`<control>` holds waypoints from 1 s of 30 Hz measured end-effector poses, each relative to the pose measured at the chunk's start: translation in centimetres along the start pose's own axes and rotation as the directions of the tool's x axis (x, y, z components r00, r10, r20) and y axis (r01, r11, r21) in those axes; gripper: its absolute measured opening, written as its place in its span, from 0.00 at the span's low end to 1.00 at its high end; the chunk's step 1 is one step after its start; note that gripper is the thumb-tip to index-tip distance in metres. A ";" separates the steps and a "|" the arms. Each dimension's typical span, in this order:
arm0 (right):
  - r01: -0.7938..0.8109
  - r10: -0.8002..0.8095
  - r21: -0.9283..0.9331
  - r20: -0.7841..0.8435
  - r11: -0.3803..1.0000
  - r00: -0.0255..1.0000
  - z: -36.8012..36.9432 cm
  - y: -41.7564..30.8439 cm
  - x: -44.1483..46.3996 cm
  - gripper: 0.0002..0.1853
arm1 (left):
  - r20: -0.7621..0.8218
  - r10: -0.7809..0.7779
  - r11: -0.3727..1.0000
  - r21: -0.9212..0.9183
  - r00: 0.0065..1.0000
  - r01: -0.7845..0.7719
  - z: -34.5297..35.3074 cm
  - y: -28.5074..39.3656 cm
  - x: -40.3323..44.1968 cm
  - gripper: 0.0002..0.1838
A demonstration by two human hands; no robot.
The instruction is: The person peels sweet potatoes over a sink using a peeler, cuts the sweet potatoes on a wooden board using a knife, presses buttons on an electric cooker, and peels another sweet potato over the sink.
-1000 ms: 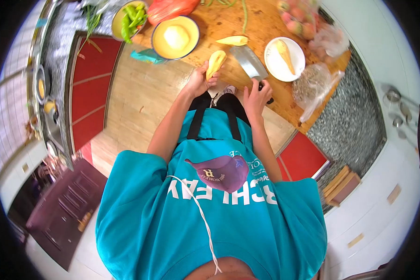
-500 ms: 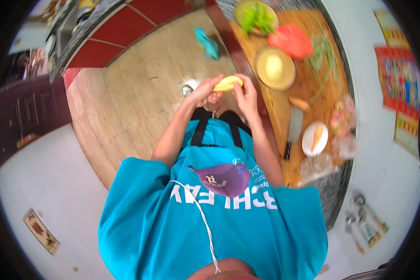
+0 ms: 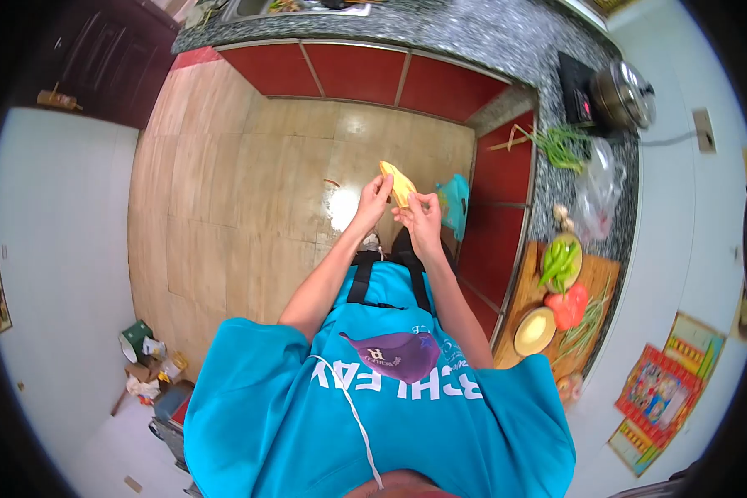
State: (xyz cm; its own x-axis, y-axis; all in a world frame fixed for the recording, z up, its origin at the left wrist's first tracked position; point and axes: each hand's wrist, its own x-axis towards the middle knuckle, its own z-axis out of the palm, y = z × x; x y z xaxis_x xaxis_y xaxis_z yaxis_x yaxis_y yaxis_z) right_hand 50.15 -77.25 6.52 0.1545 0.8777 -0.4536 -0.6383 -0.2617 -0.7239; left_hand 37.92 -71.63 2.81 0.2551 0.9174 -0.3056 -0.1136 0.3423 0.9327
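Observation:
My left hand [image 3: 375,201] pinches one edge of a soft-looking yellow piece [image 3: 400,184] with pale patches, held up over the floor in front of my body. On its other side my right hand [image 3: 422,219] is closed on its lower end, thumb and fingers pressed together. The piece slants between the two hands; its exact kind cannot be made out. A turquoise plastic bag [image 3: 454,203] on the floor lies just beyond my right hand.
At right, a cutting board [image 3: 513,339] holds a bowl of green peppers [image 3: 561,264], a red bag [image 3: 567,306] and a bowl with yellowish contents [image 3: 535,331]. Further along the counter are green onions [image 3: 563,148], a clear plastic bag [image 3: 599,189] and a metal pot [image 3: 622,93]. Red cabinets [image 3: 353,76] stand ahead.
My view has turned to the right, so the board sits lower and more counter shows. Both hands keep hold of the yellow piece, which has tilted from nearly level to steeply slanted.

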 end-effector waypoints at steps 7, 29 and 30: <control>-0.045 0.124 -0.402 0.173 0.915 0.977 7.7 0.1 12.6 0.10 | -0.246 -0.138 0.946 -0.320 0.959 0.054 -5.4 5.0 10.7 0.25; 0.160 0.164 -0.621 0.431 0.767 0.887 36.0 -1.7 50.9 0.07 | -0.430 -0.261 0.828 -0.560 0.864 -0.029 -29.1 21.2 45.0 0.26; 0.146 0.153 -0.621 0.402 0.770 0.903 37.2 -1.1 52.4 0.07 | -0.399 -0.263 0.820 -0.572 0.879 -0.014 -30.6 21.9 46.7 0.26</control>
State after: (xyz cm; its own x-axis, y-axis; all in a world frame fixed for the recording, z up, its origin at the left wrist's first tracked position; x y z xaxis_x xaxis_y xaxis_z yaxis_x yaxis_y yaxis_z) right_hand 30.94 -16.04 2.91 -0.2611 0.9136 -0.3117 -0.0006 -0.3231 -0.9464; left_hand 17.97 -15.12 3.14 -0.1292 0.7971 -0.5899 -0.6457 0.3838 0.6601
